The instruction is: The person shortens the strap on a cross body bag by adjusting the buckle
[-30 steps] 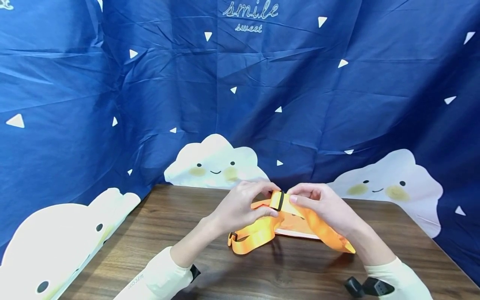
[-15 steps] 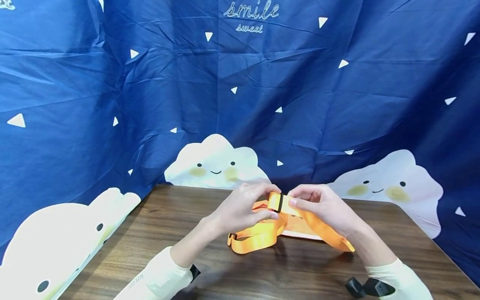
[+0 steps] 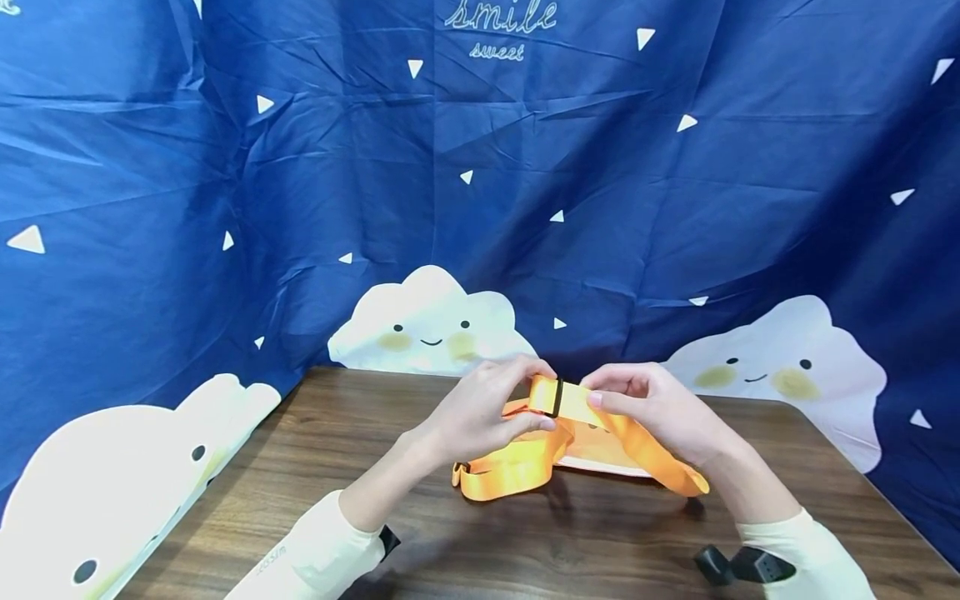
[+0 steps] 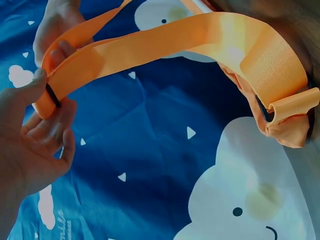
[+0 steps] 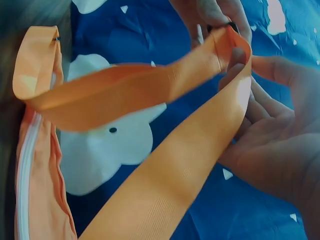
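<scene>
An orange webbing strap (image 3: 510, 482) arches up from an orange zipped pouch (image 3: 600, 442) on the table. My left hand (image 3: 480, 412) pinches the strap at its black slider buckle (image 3: 557, 397), thumb below and fingers above. Just right of the buckle, my right hand (image 3: 667, 412) pinches the same strap between thumb and fingers; from there it hangs down in a loop to the right. In the right wrist view the pouch's white zipper (image 5: 25, 170) shows at the left. A second black buckle (image 4: 265, 107) sits lower on the strap in the left wrist view.
The wooden table (image 3: 300, 492) lies under the pouch and both forearms. Behind it hangs a blue curtain (image 3: 510, 183) with white triangles and smiling clouds. Each wrist wears a black device, one (image 3: 750, 565) plain at the right sleeve.
The buckle has shifted slightly left with the strap, and my right hand has drifted a little right, widening the gap between them. Both hands keep their pinch.
</scene>
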`<state>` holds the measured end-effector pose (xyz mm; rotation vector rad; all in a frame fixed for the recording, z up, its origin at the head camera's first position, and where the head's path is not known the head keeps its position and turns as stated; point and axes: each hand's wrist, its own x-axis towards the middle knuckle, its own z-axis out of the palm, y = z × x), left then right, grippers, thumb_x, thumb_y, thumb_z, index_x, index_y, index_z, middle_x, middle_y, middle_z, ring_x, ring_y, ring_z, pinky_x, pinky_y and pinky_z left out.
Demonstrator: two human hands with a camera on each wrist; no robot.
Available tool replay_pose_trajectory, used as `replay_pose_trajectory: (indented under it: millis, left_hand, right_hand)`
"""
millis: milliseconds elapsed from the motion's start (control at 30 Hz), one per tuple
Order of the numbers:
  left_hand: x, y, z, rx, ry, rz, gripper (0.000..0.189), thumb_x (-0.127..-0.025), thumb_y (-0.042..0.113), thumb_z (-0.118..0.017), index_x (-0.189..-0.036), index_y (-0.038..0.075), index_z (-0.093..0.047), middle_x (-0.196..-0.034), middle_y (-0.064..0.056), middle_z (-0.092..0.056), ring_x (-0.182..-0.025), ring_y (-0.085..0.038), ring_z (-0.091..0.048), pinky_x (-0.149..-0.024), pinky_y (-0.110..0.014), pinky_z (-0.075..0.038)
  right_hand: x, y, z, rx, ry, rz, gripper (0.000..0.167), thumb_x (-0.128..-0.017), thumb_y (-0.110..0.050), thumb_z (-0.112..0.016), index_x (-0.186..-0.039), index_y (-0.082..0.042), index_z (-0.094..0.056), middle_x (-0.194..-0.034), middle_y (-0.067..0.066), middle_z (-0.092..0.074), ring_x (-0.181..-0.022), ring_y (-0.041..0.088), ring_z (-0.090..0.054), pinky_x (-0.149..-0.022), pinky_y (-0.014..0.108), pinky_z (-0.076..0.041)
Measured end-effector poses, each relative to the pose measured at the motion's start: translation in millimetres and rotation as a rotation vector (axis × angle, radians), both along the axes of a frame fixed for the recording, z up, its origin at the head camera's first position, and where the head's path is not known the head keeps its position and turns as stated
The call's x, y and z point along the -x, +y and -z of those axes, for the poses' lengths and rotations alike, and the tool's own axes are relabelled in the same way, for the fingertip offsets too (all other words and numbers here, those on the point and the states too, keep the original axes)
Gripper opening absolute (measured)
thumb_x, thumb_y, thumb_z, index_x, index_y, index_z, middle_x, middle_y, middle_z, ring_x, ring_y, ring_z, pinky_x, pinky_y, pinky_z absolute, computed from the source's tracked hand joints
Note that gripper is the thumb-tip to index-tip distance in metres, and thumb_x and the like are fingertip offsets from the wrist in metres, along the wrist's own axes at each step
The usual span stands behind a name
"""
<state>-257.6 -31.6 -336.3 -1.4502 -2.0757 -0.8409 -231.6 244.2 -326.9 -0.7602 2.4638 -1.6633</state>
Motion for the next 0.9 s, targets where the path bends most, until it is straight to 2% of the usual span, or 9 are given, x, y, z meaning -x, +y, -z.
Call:
replay_pose_trajectory:
  millis: [133, 367, 567, 800, 900]
  left_hand:
    - [0.4, -1.3, -1.2, 0.005, -0.008, -0.004, 0.049, -0.087, 0.028, -0.085, -0.125, 0.01, -0.059, -0.111, 0.006, -0.063, -0.099, -0.005, -0.058, -0.093, -0.022, -0.046]
    - [1.1, 1.5, 1.1, -0.015, -0.002, 0.024, 0.051, -0.085, 0.026, -0.086, -0.124, 0.007, -0.06, -0.112, 0.003, -0.063, -0.1, -0.008, -0.058, -0.093, -0.022, -0.046]
    - [1.3, 3.9, 4.3, -0.007, 0.01, 0.04, 0.051, -0.085, 0.029, -0.086, -0.124, 0.009, -0.059, -0.112, 0.004, -0.061, -0.101, -0.007, -0.056, -0.091, -0.02, -0.046]
    - [-1.4, 4.7, 5.3, -0.009, -0.047, 0.046, 0.05, -0.085, 0.028, -0.086, -0.123, 0.012, -0.059, -0.109, 0.008, -0.06, -0.095, -0.005, -0.055, -0.083, -0.02, -0.049]
    - [-1.9, 4.9, 4.5, -0.003, -0.044, 0.048, 0.049, -0.085, 0.027, -0.086, -0.122, 0.012, -0.059, -0.109, 0.008, -0.06, -0.097, -0.005, -0.055, -0.083, -0.022, -0.05]
  right_hand:
    - [-0.6, 7, -2.6, 0.02, -0.036, -0.018, 0.021, -0.1, -0.02, -0.067, -0.116, -0.007, -0.073, -0.103, 0.02, -0.068, -0.09, 0.033, -0.063, -0.072, 0.033, -0.055]
    - [-3.1, 5, -3.2, 0.023, -0.012, 0.009, 0.021, -0.098, -0.021, -0.071, -0.114, -0.009, -0.074, -0.103, 0.018, -0.069, -0.091, 0.032, -0.062, -0.072, 0.032, -0.055]
    - [-3.5, -3, -1.1, 0.006, 0.033, 0.0, 0.021, -0.098, -0.021, -0.071, -0.115, -0.009, -0.075, -0.106, 0.015, -0.07, -0.094, 0.032, -0.062, -0.076, 0.032, -0.054]
    - [-4.4, -11, 0.2, 0.025, 0.029, -0.042, 0.021, -0.098, -0.017, -0.071, -0.116, -0.006, -0.073, -0.105, 0.016, -0.072, -0.094, 0.032, -0.064, -0.079, 0.032, -0.054]
    - [-3.8, -12, 0.8, 0.021, 0.024, -0.047, 0.021, -0.098, -0.018, -0.071, -0.115, -0.006, -0.073, -0.103, 0.016, -0.072, -0.093, 0.031, -0.065, -0.078, 0.032, -0.054]
